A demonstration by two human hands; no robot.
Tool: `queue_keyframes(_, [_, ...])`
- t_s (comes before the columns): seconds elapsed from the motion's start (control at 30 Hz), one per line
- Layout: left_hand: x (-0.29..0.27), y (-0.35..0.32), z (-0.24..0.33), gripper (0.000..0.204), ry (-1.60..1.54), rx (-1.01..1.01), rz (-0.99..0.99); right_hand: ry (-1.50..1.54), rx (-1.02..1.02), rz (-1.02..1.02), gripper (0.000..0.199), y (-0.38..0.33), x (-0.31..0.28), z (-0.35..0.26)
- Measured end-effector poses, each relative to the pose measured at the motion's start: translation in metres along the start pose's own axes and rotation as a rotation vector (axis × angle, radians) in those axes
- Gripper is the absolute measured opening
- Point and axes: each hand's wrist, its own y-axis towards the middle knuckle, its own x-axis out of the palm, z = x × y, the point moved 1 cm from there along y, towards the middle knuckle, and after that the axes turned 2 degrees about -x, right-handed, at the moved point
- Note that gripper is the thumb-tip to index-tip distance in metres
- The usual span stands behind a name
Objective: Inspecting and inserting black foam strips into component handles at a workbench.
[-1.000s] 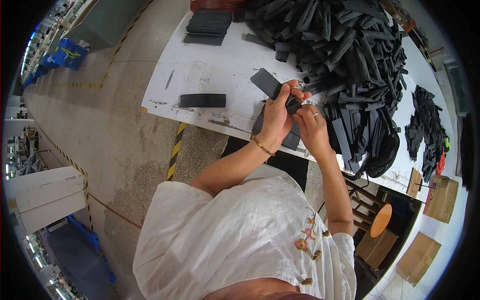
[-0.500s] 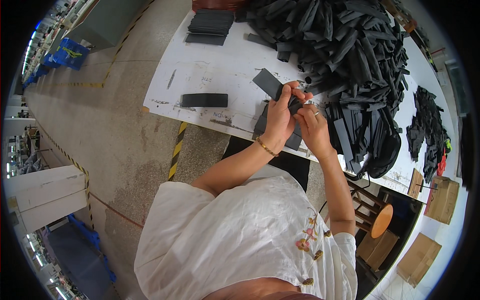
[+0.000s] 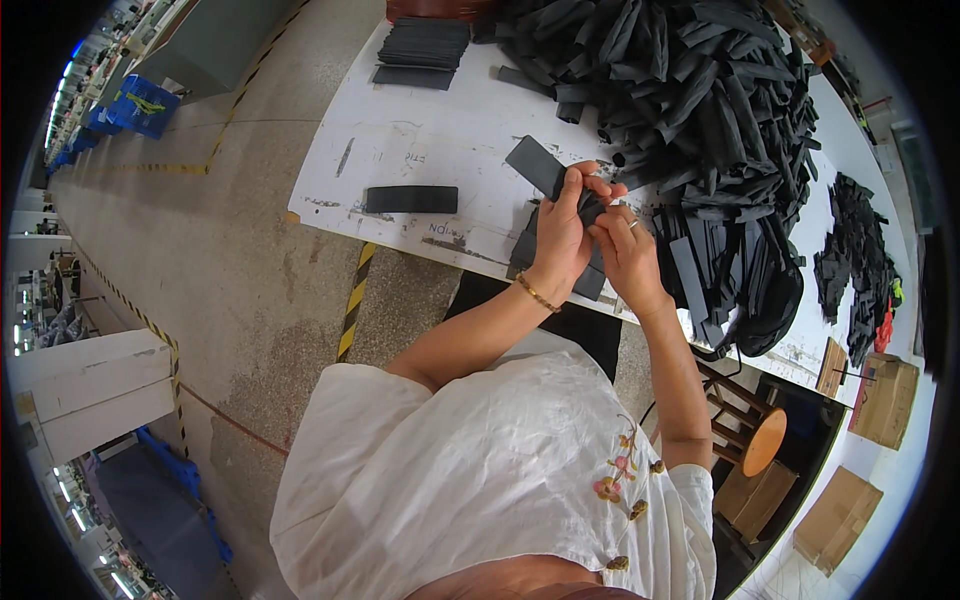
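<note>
Between both hands, above the near edge of the white table (image 3: 335, 180), is a flat black fabric strip (image 3: 536, 165). My left hand (image 3: 562, 235) is closed round it, thumb on top, and one end sticks out to the far left. The fingers of my right hand (image 3: 630, 262) are pinched on its other end, which is bunched and partly hidden by the fingers. Beneath the hands lie more flat black pieces (image 3: 524, 248), mostly covered. A single black strip (image 3: 412, 199) rests on the table to the left, apart from both hands.
A neat stack of black strips (image 3: 423, 45) sits at the far left of the table. A large heap of black fabric pieces (image 3: 690, 100) covers the far right, with a black bag-like bundle (image 3: 770, 290) nearer. A wooden stool (image 3: 763, 440) stands below the table at right.
Almost nothing differs. Both hands keep their grip on the strip, and the whole view has shifted very slightly.
</note>
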Motion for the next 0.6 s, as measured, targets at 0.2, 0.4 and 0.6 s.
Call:
queue_keyframes(0.2, [0.002,0.000,0.002,0.031,0.024,-0.002,0.009,0.004,-0.007,0.017,0.014,0.001,-0.001,-0.001])
queue_keyframes(0.4, [0.009,0.008,0.019,0.038,0.102,0.041,-0.072,0.591,0.509,0.185,0.016,-0.001,0.017,-0.009])
queue_keyframes(0.6, [0.016,0.029,0.070,0.037,0.053,0.297,-0.077,0.686,0.513,0.645,0.007,-0.001,0.021,-0.009])
